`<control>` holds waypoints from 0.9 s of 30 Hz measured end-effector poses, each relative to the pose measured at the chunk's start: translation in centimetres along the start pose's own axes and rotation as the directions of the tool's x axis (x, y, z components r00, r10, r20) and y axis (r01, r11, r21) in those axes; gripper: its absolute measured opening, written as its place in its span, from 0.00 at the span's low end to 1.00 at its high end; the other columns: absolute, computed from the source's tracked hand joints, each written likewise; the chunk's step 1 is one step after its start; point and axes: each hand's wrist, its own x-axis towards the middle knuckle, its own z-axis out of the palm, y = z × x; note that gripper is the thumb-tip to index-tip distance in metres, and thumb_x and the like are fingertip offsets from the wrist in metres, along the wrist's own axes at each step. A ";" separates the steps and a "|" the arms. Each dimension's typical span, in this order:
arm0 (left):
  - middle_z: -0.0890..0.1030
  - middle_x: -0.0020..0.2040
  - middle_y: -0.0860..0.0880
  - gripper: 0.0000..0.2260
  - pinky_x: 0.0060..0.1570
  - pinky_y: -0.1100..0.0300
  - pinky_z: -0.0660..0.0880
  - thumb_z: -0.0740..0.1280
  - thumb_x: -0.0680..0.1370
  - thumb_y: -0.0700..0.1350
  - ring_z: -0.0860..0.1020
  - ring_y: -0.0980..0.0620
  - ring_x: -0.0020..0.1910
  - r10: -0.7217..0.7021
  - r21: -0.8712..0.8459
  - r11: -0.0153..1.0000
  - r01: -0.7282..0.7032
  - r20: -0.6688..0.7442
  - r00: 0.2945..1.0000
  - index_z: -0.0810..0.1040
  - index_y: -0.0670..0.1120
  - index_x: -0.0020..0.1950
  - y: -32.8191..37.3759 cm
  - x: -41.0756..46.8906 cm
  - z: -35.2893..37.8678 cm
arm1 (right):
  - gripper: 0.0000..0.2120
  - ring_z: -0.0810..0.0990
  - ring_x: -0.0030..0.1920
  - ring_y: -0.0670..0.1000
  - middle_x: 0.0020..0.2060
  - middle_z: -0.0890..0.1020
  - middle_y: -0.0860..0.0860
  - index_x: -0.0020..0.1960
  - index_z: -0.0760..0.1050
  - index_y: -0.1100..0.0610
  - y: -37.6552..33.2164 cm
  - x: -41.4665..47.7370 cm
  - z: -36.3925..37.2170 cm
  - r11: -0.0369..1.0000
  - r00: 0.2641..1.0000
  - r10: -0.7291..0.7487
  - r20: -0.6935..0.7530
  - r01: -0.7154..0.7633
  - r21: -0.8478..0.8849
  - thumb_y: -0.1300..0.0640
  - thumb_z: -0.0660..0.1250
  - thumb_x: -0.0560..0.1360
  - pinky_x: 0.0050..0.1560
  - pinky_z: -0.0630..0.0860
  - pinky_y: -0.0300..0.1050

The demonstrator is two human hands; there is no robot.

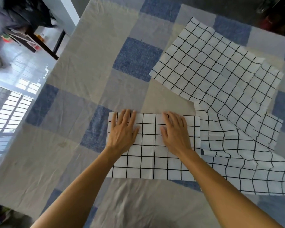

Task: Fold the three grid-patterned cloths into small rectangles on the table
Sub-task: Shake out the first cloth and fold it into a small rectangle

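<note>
My left hand (pixel 122 130) and right hand (pixel 176 132) press flat, fingers (pixel 129 116) straight, gripping nothing, on the folded grid cloth (pixel 148 158) on the bench (pixel 72 89), second cloth (pixel 245 162) touching its right edge, third cloth (pixel 217 71) overlapping that one.

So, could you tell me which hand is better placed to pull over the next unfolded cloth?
Probably the right hand: it lies flat on the folded cloth, beside the nearer unfolded cloth; the left hand would have to cross over.
</note>
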 end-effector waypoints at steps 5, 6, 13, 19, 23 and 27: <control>0.74 0.53 0.43 0.15 0.65 0.45 0.63 0.60 0.79 0.51 0.72 0.43 0.54 0.050 -0.023 0.998 -0.052 -0.078 0.996 0.72 0.45 0.61 2.3 2.1 -0.3 | 0.17 0.72 0.56 0.55 0.54 0.76 0.53 0.67 0.70 0.54 -1.1 1.4 -0.2 1.000 0.991 0.021 -0.131 -0.023 -0.012 0.51 0.60 0.80 0.63 0.68 0.54; 0.74 0.52 0.43 0.14 0.64 0.45 0.64 0.60 0.78 0.51 0.72 0.44 0.53 0.052 -0.019 0.998 -0.054 -0.077 0.996 0.72 0.45 0.59 2.5 2.3 -0.3 | 0.15 0.73 0.53 0.55 0.51 0.76 0.53 0.65 0.72 0.54 -1.1 1.6 -0.3 1.000 0.990 0.018 -0.143 -0.020 -0.013 0.51 0.61 0.80 0.61 0.68 0.54; 0.77 0.48 0.45 0.06 0.60 0.49 0.64 0.62 0.78 0.44 0.74 0.44 0.50 0.082 -0.074 0.993 -0.092 -0.128 0.988 0.73 0.44 0.52 3.5 3.4 -0.3 | 0.05 0.72 0.51 0.55 0.46 0.76 0.52 0.49 0.77 0.53 -1.2 2.4 -0.4 0.999 0.984 0.018 -0.177 -0.011 0.043 0.53 0.64 0.77 0.60 0.63 0.51; 0.79 0.42 0.48 0.08 0.49 0.54 0.65 0.59 0.80 0.46 0.75 0.47 0.40 0.145 -0.156 0.972 -0.177 -0.199 0.969 0.75 0.46 0.50 4.4 3.3 -1.9 | 0.07 0.71 0.54 0.54 0.46 0.78 0.49 0.48 0.75 0.53 -1.5 1.9 -2.4 0.992 0.984 -0.008 -0.180 0.030 0.121 0.53 0.60 0.79 0.61 0.63 0.51; 0.75 0.39 0.49 0.09 0.45 0.56 0.64 0.57 0.79 0.47 0.71 0.49 0.37 0.175 -0.197 0.954 -0.226 -0.246 0.953 0.74 0.46 0.44 5.2 2.6 -3.6 | 0.07 0.73 0.50 0.52 0.44 0.80 0.48 0.49 0.75 0.53 -1.9 0.8 -4.3 0.983 0.974 -0.038 -0.223 0.077 0.169 0.55 0.59 0.81 0.58 0.61 0.46; 0.76 0.41 0.49 0.10 0.49 0.55 0.66 0.56 0.79 0.48 0.72 0.50 0.40 0.181 -0.249 0.936 -0.250 -0.272 0.945 0.75 0.47 0.45 5.6 1.3 -5.3 | 0.08 0.71 0.50 0.50 0.45 0.80 0.48 0.51 0.76 0.53 -2.3 -0.8 -6.3 0.973 0.968 -0.031 -0.248 0.086 0.212 0.56 0.58 0.81 0.57 0.60 0.45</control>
